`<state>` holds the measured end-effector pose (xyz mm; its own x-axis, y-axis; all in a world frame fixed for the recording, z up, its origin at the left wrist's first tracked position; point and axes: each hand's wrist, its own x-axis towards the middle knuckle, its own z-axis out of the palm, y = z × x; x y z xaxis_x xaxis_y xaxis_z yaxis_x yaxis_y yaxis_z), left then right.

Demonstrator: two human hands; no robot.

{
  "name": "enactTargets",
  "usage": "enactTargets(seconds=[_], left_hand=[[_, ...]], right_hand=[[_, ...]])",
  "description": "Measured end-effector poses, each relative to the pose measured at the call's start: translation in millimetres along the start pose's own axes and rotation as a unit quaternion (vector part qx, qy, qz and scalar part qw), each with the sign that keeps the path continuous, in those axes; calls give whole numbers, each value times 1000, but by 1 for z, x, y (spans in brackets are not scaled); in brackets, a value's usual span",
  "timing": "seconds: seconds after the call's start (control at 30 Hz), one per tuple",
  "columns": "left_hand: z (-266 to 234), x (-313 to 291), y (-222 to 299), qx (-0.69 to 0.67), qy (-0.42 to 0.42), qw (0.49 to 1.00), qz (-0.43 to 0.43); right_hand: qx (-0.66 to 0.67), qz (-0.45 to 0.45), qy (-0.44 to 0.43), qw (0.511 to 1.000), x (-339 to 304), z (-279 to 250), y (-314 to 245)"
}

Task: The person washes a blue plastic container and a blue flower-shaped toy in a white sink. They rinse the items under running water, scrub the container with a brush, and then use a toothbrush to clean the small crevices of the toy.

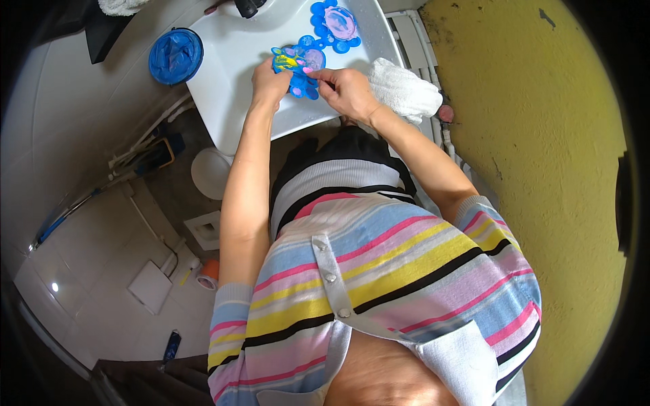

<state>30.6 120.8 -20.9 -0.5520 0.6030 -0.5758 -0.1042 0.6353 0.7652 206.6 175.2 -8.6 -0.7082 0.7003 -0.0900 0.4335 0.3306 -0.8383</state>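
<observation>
Left hand [271, 84] grips a blue toy [298, 66] by its left edge over the white sink [230, 101]; right hand [349, 93] touches its face, finger closure unclear. Probably light, flexible, slippery if wet; best held by its rim.

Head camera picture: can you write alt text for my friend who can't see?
A person's left hand holds a bumpy blue thing with pink and yellow patches at a white sink; the right hand touches it. A white towel lies to the right.

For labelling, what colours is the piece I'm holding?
The piece is blue with yellow and pinkish patches; head view.
</observation>
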Motion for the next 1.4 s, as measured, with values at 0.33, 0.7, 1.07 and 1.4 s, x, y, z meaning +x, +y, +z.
enactTargets(seconds=[0.33,0.7,1.07,1.4], left_hand=[[2,10,0,66,-22,997,-19],[-2,20,6,74,-77,986,-129],[-6,20,8,75,-102,981,-147],[-7,31,4,49,-111,979,-161]], right_hand=[[-35,3,-9,999,-8,0,10],[-100,-55,38,993,-19,9,18],[-107,-33,28,993,-20,10,19],[-89,-17,38,995,-20,10,17]])
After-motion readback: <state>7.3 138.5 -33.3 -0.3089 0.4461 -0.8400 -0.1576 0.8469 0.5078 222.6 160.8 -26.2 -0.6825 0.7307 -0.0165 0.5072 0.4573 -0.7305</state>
